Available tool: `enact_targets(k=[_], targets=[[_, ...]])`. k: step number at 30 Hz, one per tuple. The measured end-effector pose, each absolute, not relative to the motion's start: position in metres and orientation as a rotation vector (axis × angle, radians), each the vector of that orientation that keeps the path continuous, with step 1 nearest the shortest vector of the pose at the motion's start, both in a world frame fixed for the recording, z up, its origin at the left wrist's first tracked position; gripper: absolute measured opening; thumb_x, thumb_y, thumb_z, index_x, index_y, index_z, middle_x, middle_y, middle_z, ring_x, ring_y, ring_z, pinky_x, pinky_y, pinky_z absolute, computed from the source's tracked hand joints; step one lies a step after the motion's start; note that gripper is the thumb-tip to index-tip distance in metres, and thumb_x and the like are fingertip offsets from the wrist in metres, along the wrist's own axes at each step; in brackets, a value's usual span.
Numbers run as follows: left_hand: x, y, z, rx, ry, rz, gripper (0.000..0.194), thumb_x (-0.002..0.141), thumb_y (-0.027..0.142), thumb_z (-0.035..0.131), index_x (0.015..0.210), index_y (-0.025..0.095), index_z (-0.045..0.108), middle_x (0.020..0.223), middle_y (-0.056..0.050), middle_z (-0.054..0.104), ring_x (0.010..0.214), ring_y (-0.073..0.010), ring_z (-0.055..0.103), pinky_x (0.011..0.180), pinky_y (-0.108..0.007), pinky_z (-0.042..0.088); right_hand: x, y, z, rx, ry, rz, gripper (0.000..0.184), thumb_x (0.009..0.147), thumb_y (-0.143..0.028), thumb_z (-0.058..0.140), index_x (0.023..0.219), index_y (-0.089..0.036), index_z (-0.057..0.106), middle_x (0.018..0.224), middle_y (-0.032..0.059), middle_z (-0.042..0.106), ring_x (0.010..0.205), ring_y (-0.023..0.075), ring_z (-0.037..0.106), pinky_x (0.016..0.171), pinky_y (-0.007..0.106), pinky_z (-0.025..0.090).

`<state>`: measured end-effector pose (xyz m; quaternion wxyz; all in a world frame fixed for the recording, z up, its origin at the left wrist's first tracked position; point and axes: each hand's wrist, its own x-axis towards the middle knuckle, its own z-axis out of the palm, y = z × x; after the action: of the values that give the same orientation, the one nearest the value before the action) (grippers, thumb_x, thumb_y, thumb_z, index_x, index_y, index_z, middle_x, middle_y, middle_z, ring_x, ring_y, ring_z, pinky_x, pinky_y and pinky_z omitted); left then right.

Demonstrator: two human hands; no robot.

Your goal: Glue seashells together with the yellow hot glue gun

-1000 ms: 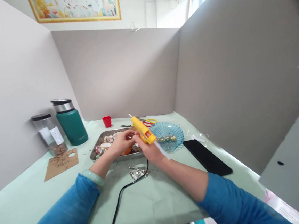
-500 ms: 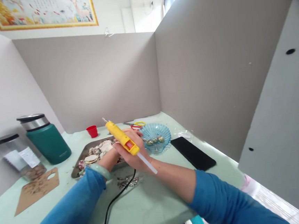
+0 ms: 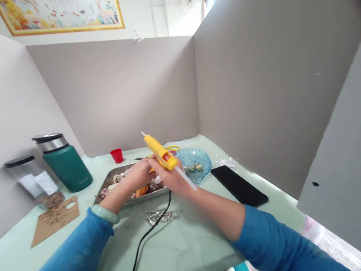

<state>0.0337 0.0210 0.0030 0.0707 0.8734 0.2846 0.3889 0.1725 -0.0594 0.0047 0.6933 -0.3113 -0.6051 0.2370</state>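
Note:
My right hand [image 3: 173, 177] is closed around a yellow hot glue gun [image 3: 158, 149], its nozzle pointing up and away to the left. A white glue stick [image 3: 186, 178] juts from its back end. Beside it, my left hand [image 3: 140, 172] has its fingers curled in against the right hand, above a metal tray [image 3: 107, 180]. Whatever the left fingers hold is hidden. Assorted seashells [image 3: 117, 177] fill the tray, an orange one [image 3: 141, 191] among them. Several metal hair clips [image 3: 159, 216] lie in front of the tray, beside the black cord [image 3: 139, 248].
A blue shell-shaped dish [image 3: 198, 155] holding shell pieces stands right of my hands, near a black slab [image 3: 238, 185]. Yellow-handled scissors [image 3: 172, 148] and a red cup [image 3: 117, 155] sit behind. Leftward are a green bottle [image 3: 68, 168], a clear jar [image 3: 34, 182] and a brown board [image 3: 55, 218].
The view has shifted slightly. My left hand has drawn back to the left, uncovering more of the tray. The glue gun and right hand have moved a little up and to the right.

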Motion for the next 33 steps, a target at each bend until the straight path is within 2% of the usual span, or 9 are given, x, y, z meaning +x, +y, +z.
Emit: enact_targets(k=[3, 5, 7, 13, 19, 23, 28, 33], targets=[[-0.005, 0.026, 0.019, 2.714, 1.308, 0.943, 0.015, 0.074, 0.025, 0.057, 0.078, 0.021, 0.07, 0.066, -0.002, 0.06, 0.06, -0.0159, 0.055, 0.061, -0.026, 0.044, 0.173, -0.049, 0.003, -0.8, -1.311, 0.895, 0.029, 0.082, -0.047, 0.059, 0.095, -0.021, 0.06, 0.079, 0.0024, 0.066, 0.061, 0.0139, 0.062, 0.054, 0.026, 0.052], [-0.023, 0.026, 0.024, 2.54, 1.632, 0.872, 0.022, 0.075, 0.026, 0.054, 0.086, 0.019, 0.072, 0.061, -0.001, 0.06, 0.059, -0.016, 0.055, 0.06, -0.025, 0.043, 0.172, -0.042, 0.001, -0.848, -1.333, 1.042, 0.03, 0.081, -0.048, 0.061, 0.09, -0.02, 0.06, 0.076, 0.0022, 0.066, 0.052, 0.0111, 0.058, 0.044, 0.022, 0.047], [-0.034, 0.027, 0.024, 2.397, 1.763, 0.799, 0.029, 0.077, 0.025, 0.052, 0.096, 0.016, 0.072, 0.064, -0.002, 0.064, 0.061, -0.016, 0.058, 0.062, -0.025, 0.044, 0.171, -0.035, -0.004, -0.865, -1.333, 1.105, 0.03, 0.078, -0.047, 0.064, 0.088, -0.019, 0.06, 0.072, 0.0014, 0.065, 0.047, 0.0092, 0.055, 0.04, 0.02, 0.045], [-0.052, 0.028, 0.02, 2.379, 1.83, 0.69, 0.036, 0.077, 0.018, 0.047, 0.102, 0.014, 0.073, 0.083, -0.007, 0.072, 0.073, -0.0178, 0.063, 0.072, -0.026, 0.046, 0.172, -0.031, -0.016, -0.915, -1.275, 1.103, 0.031, 0.075, -0.047, 0.068, 0.079, -0.019, 0.059, 0.067, 0.0012, 0.063, 0.04, 0.0086, 0.05, 0.035, 0.022, 0.043], [-0.06, 0.02, 0.026, 2.416, 1.725, 0.547, 0.036, 0.08, 0.02, 0.044, 0.101, 0.016, 0.073, 0.08, -0.004, 0.071, 0.071, -0.0163, 0.062, 0.069, -0.024, 0.045, 0.174, -0.036, -0.016, -0.921, -1.329, 1.092, 0.03, 0.074, -0.046, 0.068, 0.078, -0.019, 0.057, 0.066, -0.0001, 0.063, 0.039, 0.0087, 0.05, 0.036, 0.023, 0.043], [-0.059, 0.013, 0.026, 2.461, 1.635, 0.428, 0.033, 0.077, 0.02, 0.049, 0.1, 0.017, 0.073, 0.088, -0.003, 0.073, 0.077, -0.0157, 0.063, 0.071, -0.022, 0.044, 0.173, -0.037, -0.016, -0.905, -1.329, 1.102, 0.03, 0.074, -0.046, 0.067, 0.079, -0.018, 0.056, 0.065, -0.0013, 0.063, 0.039, 0.0084, 0.049, 0.037, 0.023, 0.043], [-0.042, 0.008, 0.016, 2.603, 1.586, 0.153, 0.031, 0.069, 0.031, 0.064, 0.096, 0.02, 0.074, 0.093, -0.005, 0.072, 0.082, -0.02, 0.063, 0.069, -0.025, 0.043, 0.173, -0.038, -0.015, -0.934, -1.371, 1.074, 0.03, 0.074, -0.046, 0.065, 0.08, -0.018, 0.056, 0.064, -0.0017, 0.063, 0.038, 0.0081, 0.049, 0.038, 0.022, 0.043], [-0.033, 0.01, 0.005, 2.588, 1.703, 0.126, 0.025, 0.069, 0.025, 0.062, 0.09, 0.022, 0.075, 0.09, -0.007, 0.073, 0.082, -0.022, 0.063, 0.069, -0.026, 0.042, 0.173, -0.038, -0.015, -0.943, -1.37, 1.063, 0.029, 0.075, -0.046, 0.065, 0.081, -0.018, 0.056, 0.067, -0.0009, 0.065, 0.038, 0.0081, 0.05, 0.039, 0.022, 0.044]])
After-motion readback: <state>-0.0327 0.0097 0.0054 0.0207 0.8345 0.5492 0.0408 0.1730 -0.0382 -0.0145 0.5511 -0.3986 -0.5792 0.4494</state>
